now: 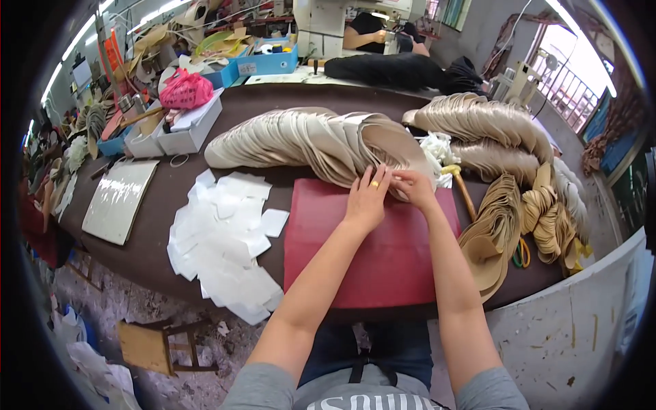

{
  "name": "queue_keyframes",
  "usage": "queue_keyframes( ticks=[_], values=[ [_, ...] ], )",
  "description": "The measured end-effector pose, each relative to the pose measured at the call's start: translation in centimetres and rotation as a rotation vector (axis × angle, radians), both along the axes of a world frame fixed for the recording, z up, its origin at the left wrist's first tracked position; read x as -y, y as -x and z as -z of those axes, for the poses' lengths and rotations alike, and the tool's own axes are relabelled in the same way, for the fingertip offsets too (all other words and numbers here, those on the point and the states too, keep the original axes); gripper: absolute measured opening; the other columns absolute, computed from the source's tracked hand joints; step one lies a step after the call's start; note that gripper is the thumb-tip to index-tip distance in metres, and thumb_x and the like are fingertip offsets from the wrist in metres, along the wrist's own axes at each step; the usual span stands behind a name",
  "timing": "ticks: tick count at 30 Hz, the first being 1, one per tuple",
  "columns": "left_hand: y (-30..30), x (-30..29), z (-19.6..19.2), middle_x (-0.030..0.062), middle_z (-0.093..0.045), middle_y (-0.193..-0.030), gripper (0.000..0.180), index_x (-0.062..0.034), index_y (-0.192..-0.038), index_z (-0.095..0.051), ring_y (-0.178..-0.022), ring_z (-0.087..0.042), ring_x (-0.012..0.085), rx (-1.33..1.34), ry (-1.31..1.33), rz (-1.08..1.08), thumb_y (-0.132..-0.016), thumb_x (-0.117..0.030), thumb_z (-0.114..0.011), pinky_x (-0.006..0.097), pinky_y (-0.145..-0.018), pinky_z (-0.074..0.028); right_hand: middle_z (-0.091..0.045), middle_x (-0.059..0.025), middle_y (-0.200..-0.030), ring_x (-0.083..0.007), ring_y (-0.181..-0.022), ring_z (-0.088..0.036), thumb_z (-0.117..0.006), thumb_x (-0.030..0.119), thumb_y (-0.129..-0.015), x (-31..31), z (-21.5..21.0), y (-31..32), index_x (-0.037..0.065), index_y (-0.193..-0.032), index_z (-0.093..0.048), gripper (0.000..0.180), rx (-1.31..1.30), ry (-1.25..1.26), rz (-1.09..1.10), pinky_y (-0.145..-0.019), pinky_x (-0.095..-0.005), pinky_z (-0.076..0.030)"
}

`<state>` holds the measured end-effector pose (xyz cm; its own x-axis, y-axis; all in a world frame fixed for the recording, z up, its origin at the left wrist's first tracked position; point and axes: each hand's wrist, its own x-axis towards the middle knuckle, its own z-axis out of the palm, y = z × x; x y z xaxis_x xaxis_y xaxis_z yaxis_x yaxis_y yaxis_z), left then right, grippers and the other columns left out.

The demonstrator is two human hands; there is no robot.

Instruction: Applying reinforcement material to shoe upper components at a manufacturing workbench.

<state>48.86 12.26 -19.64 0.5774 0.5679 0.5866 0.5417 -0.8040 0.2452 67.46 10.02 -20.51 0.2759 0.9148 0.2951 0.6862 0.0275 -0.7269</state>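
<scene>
A long row of cream, curved, leather-like pieces lies fanned on edge across the table, its right end curling toward me. At the near edge of that end, my left hand has its fingers together on a piece, a gold-coloured ring on one finger. Close against it, my right hand is closed in a pinch on the edge of the same end. The fingertips partly hide what they grip. Both hands are over the far edge of a dark red mat. White thin sheets lie scattered left of the mat.
Right of the mat are tan stacked pieces, a wooden-handled hammer and more beige bundles. A pale board and white boxes lie left. Behind, another person's hand works by a machine. A wooden stool stands below.
</scene>
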Motion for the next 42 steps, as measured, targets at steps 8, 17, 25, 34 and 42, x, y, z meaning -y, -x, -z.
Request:
queue_keyframes(
  ticks=[8, 17, 25, 34, 42],
  values=[
    [-1.1, -0.6, 0.8, 0.0045, -0.022, -0.154, 0.058, -0.0093, -0.143, -0.031, -0.136, -0.030, 0.0267, -0.349, 0.113, -0.099, -0.088, -0.018, -0.049, 0.047, -0.103, -0.034, -0.063, -0.0118, -0.082, -0.0310, -0.073, -0.061, -0.048, 0.016, -0.087, -2.3, -4.4, -3.7, 0.006, -0.105, -0.056, 0.022, 0.717, -0.235, 0.447, -0.066, -0.0423, -0.047],
    [10.2, 9.8, -5.1, 0.0146, -0.039, -0.141, 0.051, -0.0048, -0.141, -0.033, -0.127, -0.042, 0.0242, 1.251, 1.442, 0.530, -0.094, -0.020, -0.045, 0.034, -0.103, -0.034, -0.059, -0.0035, -0.064, -0.0153, -0.053, -0.049, -0.064, 0.021, -0.083, 7.2, -21.0, 4.9, 0.009, -0.090, -0.066, 0.015, 0.429, 0.034, -0.341, -0.053, -0.0286, -0.041],
    [12.9, 21.8, -1.4, 0.0164, -0.044, -0.136, 0.044, 0.0011, -0.129, -0.047, -0.119, -0.050, 0.0260, 0.536, 0.904, 0.000, -0.086, -0.002, -0.055, 0.034, -0.096, -0.044, -0.065, -0.0045, -0.109, -0.0175, -0.095, -0.060, -0.062, 0.006, -0.083, 12.3, -15.8, 1.8, 0.005, -0.121, -0.057, 0.038, 0.503, -0.257, -0.132, -0.084, -0.0308, -0.046],
    [-3.3, 22.1, -3.3, 0.0223, -0.036, -0.143, 0.054, -0.0011, -0.136, -0.041, -0.123, -0.046, 0.0363, 0.186, 0.714, 0.613, -0.087, -0.017, -0.059, 0.037, -0.099, -0.040, -0.048, -0.0200, -0.134, -0.0285, -0.119, -0.050, -0.072, 0.022, -0.077, 28.1, -5.2, -16.1, -0.001, -0.140, -0.035, 0.077, 0.087, 0.131, 0.682, -0.100, -0.0337, -0.039],
    [-16.0, 21.0, -3.5, 0.0215, -0.043, -0.132, 0.048, -0.0029, -0.129, -0.045, -0.116, -0.049, 0.0364, -0.032, 0.890, 0.473, -0.087, -0.022, -0.059, 0.043, -0.094, -0.041, -0.033, -0.0247, -0.145, -0.0386, -0.134, -0.031, -0.075, 0.025, -0.073, 27.4, -5.6, -20.2, -0.003, -0.144, -0.024, 0.092, -0.195, 0.119, 0.494, -0.107, -0.0400, -0.032]
  ],
)
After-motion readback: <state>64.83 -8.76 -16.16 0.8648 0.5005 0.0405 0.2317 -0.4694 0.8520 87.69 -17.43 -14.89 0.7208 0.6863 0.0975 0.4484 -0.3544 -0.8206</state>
